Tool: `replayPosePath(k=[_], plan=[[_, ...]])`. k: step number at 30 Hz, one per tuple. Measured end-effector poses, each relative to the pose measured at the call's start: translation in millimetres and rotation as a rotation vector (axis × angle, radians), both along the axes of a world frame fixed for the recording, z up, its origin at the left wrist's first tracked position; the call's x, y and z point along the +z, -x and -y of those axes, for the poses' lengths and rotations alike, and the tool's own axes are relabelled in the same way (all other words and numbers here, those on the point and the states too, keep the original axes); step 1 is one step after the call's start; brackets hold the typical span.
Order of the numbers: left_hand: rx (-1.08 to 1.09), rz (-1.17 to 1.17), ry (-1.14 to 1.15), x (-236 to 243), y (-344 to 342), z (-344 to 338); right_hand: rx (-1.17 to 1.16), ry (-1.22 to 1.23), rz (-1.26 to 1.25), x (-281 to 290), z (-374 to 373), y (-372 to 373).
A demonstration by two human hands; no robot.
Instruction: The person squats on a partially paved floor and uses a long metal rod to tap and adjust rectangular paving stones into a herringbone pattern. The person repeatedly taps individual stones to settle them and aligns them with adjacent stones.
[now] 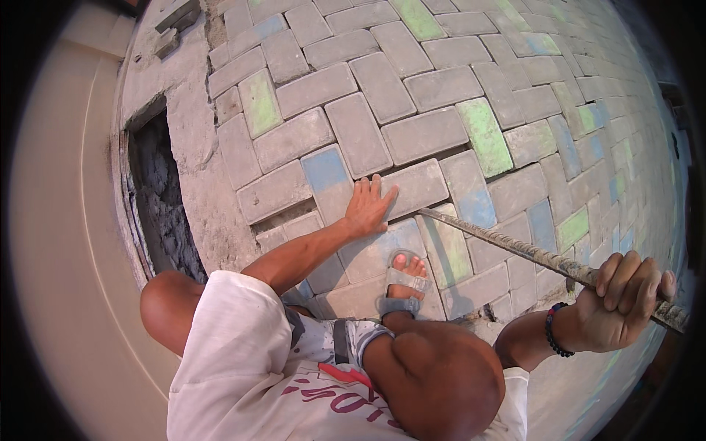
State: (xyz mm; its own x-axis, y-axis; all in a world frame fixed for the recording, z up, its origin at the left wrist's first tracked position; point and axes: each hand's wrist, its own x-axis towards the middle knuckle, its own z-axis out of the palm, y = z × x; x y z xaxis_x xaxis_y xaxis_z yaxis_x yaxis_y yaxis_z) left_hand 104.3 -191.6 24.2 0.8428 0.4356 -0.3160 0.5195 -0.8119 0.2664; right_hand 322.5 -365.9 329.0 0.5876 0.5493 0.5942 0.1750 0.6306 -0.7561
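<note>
Seen from above, crouched on herringbone paving. Left hand [369,207] at frame centre, fingers spread flat on a grey paver [415,188]. Right hand [624,300], lower right, fist wrapped around a ribbed steel bar [507,241] angled under that paver's edge.

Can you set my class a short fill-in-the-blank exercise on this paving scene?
1. The left hand lies flat on a grey ____.
2. The right hand grips a long ribbed metal ____.
3. The foot beside the left hand wears a grey ____.
4. The right wrist wears a dark beaded ____.

Missing words: paving brick; rod; sandal; bracelet.
</note>
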Motion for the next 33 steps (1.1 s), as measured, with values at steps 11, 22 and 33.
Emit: replayPosePath(k=[11, 22, 33], plan=[[-0.095, 0.182, -0.065, -16.8, 8.2, 8.2, -0.074, -0.049, -0.054, -15.6, 25.6, 14.0], [0.004, 0.144, -0.031, -23.3, 10.0, -6.1, -0.244, -0.110, -0.189, -33.3, 90.6, 13.3], [-0.059, 0.118, -0.037, -29.9, 9.0, -8.4, -0.198, 0.009, -0.073, -39.8, 105.3, 16.4]])
